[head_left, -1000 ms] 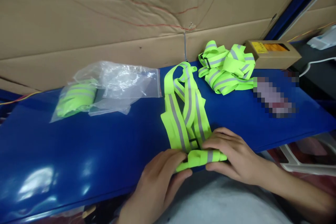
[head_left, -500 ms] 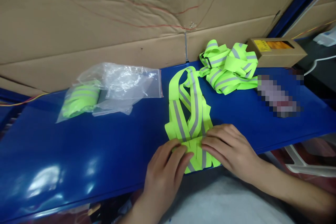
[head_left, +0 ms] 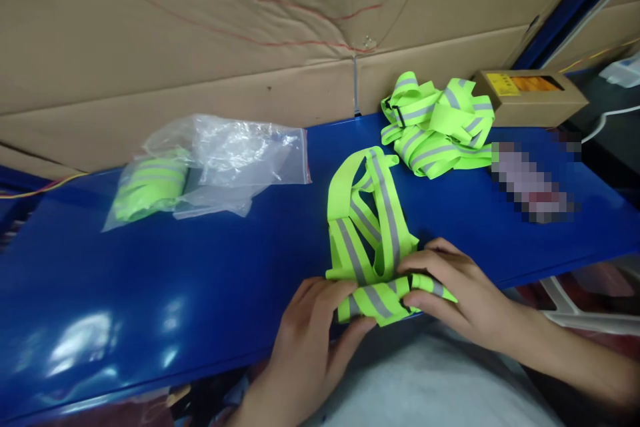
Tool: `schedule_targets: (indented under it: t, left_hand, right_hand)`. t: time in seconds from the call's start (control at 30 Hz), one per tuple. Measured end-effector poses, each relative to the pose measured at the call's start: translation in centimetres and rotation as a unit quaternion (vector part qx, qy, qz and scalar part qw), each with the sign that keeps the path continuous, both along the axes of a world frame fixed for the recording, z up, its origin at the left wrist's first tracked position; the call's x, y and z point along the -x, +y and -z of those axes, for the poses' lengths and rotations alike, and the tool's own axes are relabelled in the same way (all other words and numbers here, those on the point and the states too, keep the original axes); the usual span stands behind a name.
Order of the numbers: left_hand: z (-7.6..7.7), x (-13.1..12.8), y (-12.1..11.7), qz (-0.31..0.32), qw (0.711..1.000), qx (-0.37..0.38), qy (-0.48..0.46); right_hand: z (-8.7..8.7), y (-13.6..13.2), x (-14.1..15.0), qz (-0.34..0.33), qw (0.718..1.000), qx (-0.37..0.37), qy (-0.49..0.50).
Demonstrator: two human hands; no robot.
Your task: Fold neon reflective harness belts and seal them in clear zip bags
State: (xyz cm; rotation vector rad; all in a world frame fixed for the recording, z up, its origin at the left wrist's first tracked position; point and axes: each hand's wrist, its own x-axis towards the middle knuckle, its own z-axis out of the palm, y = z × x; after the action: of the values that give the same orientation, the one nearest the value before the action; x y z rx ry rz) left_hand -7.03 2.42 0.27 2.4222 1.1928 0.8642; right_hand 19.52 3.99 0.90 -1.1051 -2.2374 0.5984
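Note:
A neon yellow-green reflective strap harness [head_left: 388, 213] with grey stripes lies at the front edge of the blue table. Its near end is folded over into a roll. My left hand [head_left: 313, 327] grips the left end of that roll, thumb below and fingers on top. At the right end, my right hand [head_left: 450, 280] pinches the roll between thumb and fingers, and a strap tip sticks out across the hand. The far part of the harness spreads in loose loops beyond my hands.
Behind lies a tangled pile of similar straps [head_left: 440, 127], beside a cardboard box [head_left: 535, 107]. Clear plastic bags [head_left: 245, 150] lie left, one holding a folded strap bundle [head_left: 153, 183]. A blurred-out item [head_left: 530, 180] is on the right. A cardboard wall [head_left: 225, 80] backs the blue table [head_left: 150, 293].
The near end of the harness has been turned over into a thicker roll. The loops beyond have drawn toward me, away from the pile. Both hands have shifted slightly nearer me.

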Motion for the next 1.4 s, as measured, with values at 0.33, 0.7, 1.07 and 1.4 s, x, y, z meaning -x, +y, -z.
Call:
schedule_targets:
  t: [0.33,0.7,1.07,1.4]
  left_hand:
    - [0.9,-1.3,0.5,-0.107,0.992,-0.058,0.025]
    - [0.4,0.4,0.1,0.023,0.989,-0.079,0.120]
    - [-1.6,-1.0,1.4,0.012,0.997,0.068,0.032]
    - [0.3,-2.2,1.6,-0.111,0.987,-0.104,0.047]
  right_hand:
    - [0.8,1.0,1.4,0.118,0.991,-0.051,-0.032]
    - [0.7,-0.8,-0.4,-0.039,0.967,-0.191,-0.166]
    - [-1.3,1.2,-0.1,-0.013,0.999,-0.027,-0.026]
    - [0.7,1.4,1.2,0.083,0.979,-0.186,-0.014]
